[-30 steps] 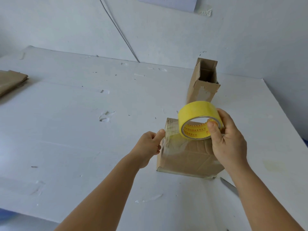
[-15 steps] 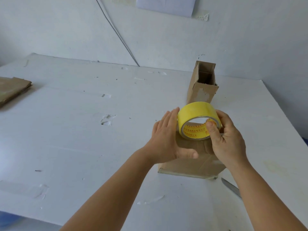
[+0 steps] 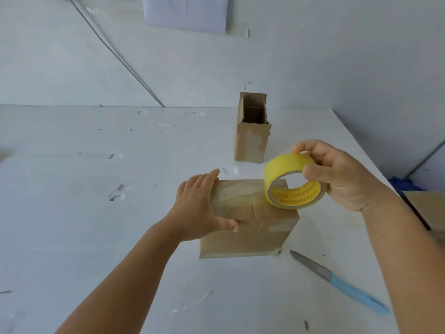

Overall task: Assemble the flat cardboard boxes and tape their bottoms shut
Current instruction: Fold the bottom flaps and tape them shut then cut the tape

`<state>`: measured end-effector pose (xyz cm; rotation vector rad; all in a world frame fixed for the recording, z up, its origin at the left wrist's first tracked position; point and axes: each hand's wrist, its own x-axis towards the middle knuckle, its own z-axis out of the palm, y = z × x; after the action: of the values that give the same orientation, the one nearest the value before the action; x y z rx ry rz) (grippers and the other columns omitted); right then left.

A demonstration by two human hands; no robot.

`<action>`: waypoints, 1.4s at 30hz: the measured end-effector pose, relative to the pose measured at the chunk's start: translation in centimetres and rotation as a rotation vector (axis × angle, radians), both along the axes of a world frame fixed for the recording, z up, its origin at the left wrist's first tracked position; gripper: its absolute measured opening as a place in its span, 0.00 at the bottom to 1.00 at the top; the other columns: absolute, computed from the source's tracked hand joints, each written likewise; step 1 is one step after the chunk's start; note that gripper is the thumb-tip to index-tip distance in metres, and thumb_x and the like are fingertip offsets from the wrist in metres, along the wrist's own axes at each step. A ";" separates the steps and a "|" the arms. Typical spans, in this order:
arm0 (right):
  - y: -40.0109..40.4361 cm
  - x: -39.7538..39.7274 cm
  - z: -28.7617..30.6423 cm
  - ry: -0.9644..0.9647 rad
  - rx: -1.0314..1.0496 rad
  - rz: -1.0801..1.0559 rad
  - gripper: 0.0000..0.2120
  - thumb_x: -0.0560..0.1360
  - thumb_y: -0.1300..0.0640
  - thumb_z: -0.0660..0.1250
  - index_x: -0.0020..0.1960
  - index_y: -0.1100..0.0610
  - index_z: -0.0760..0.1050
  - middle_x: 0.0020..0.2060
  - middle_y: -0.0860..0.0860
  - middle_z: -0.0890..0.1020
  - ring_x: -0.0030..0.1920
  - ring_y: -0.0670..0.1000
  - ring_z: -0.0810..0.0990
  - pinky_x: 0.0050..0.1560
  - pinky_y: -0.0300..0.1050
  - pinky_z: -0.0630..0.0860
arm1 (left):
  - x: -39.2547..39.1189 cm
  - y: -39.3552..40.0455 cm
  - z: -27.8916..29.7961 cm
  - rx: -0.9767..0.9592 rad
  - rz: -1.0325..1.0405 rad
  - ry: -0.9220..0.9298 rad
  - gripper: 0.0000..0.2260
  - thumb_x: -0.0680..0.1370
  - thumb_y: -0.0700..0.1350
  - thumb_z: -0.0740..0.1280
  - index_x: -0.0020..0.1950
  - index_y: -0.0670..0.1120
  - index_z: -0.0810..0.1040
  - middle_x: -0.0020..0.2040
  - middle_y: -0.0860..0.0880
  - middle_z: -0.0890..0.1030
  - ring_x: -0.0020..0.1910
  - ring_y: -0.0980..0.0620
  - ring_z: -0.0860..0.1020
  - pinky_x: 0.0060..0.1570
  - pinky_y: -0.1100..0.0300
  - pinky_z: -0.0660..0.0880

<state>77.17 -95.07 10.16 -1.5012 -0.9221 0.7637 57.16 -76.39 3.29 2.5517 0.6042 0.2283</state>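
1. The left hand (image 3: 197, 208), centre of the frame, lies flat on the left edge of the cardboard box (image 3: 248, 220), fingers straight and pressed together, thumb resting on the top face.
2. The box stands on the white table (image 3: 72, 213), lower centre, glossy tape across its top.
3. An open upright box (image 3: 252, 131) stands behind it, upper centre.
4. The right hand (image 3: 337, 177) pinches the yellow tape roll (image 3: 292, 180), thumb in its core, touching the box's right corner.
5. A blue-handled knife (image 3: 342, 283) lies at lower right.
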 end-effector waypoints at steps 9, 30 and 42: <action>-0.3 1.5 1.1 -0.462 -0.312 -0.268 0.04 0.71 0.52 0.72 0.39 0.50 0.82 0.41 0.55 0.82 0.40 0.49 0.77 0.45 0.46 0.74 | 0.3 0.0 0.3 0.098 -0.049 0.025 0.57 0.53 0.76 0.61 0.77 0.52 0.53 0.73 0.57 0.59 0.72 0.56 0.52 0.68 0.61 0.44; -0.1 2.1 -0.4 -0.551 -0.563 -0.158 0.05 0.70 0.52 0.71 0.38 0.52 0.79 0.31 0.48 0.75 0.33 0.49 0.72 0.37 0.44 0.70 | -0.1 -0.2 0.4 0.140 -0.073 0.054 0.56 0.53 0.78 0.59 0.77 0.54 0.51 0.73 0.58 0.58 0.71 0.58 0.51 0.67 0.63 0.42; -0.8 1.8 -2.1 -0.569 -0.658 -0.134 0.05 0.71 0.50 0.70 0.38 0.50 0.79 0.30 0.49 0.75 0.30 0.48 0.70 0.34 0.41 0.68 | 0.0 0.0 0.4 0.156 -0.097 0.060 0.59 0.50 0.81 0.57 0.76 0.55 0.53 0.71 0.59 0.59 0.70 0.57 0.52 0.66 0.62 0.42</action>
<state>78.96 -95.92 8.09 -2.4165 -1.0158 0.5688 57.20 -76.37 3.64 2.7392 0.5001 0.1709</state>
